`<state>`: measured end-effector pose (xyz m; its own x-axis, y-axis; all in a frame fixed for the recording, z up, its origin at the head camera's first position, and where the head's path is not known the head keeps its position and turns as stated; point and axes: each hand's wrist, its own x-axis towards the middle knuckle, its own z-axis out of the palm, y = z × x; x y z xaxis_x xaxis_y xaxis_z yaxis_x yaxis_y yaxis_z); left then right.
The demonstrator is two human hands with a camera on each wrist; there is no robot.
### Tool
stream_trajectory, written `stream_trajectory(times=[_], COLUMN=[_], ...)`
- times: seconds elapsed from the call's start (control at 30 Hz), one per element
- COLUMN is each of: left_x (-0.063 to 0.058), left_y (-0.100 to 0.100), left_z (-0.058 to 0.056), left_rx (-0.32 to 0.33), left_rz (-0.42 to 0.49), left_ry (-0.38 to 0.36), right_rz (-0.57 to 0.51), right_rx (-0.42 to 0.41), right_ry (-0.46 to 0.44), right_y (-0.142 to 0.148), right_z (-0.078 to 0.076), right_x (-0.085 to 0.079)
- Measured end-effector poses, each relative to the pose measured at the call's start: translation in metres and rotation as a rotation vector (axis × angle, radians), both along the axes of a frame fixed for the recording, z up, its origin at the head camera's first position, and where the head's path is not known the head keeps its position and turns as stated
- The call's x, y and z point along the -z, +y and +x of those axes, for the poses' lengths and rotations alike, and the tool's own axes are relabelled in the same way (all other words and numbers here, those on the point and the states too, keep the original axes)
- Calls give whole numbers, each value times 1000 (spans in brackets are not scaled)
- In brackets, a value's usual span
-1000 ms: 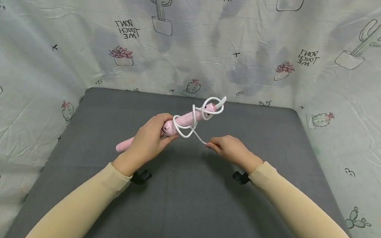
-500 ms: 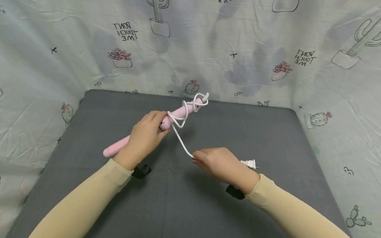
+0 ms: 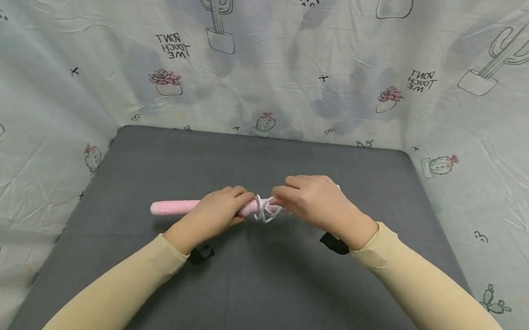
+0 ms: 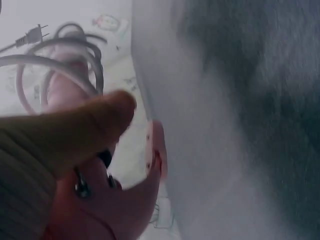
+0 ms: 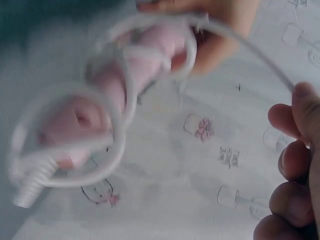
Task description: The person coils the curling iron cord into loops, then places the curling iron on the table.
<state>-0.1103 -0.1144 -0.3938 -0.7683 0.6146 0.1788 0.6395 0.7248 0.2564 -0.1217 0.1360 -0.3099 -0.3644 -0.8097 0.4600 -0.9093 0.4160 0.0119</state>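
My left hand grips a pink curling iron around its middle, over the table. Its smooth barrel points left and its handle right. White power cord loops loosely around the handle. In the left wrist view, the thumb lies across the iron, with a pink clamp lever beyond it. My right hand pinches the cord between thumb and forefinger, right over the handle end in the head view. The right wrist view shows the pinched stretch drawn out from the coils. A two-pin plug appears in the left wrist view.
A dark grey table lies under both hands. Pale fabric printed with cacti hangs along its back and sides. Each wrist wears a black strap mount.
The curling iron has swung from slanting up to nearly level and come lower, toward me. My right hand has carried the cord down, then back up over the handle.
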Motion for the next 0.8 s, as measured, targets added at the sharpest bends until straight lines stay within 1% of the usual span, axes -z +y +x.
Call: stream_trajectory(times=[0.1,0.23,0.37,0.5,0.6,0.7,0.8], left_x=[-2,-5,-7,-6,-5,-3,-3], left_y=[2,5,5,4,1,-1,-3], left_z=[6,11,13,13,11,10,9], left_rx=[88,166,193,215,231,239,253], left_rz=[34,54,50,51,60,69,82], left_ry=[7,54,97,126,146,166,187], right_rz=[-52,-84,-65,-32,-2,26,35], right_rx=[-2,25,67,111,145,180,196], right_ry=[-40,-125,-227,-340,-463,-605,-701], right_y=[4,10,13,12,10,9,9], right_z=[-11,-24,-33,-40,-46,-50,-53], right_x=[-3,-2,2,8,15,22,28])
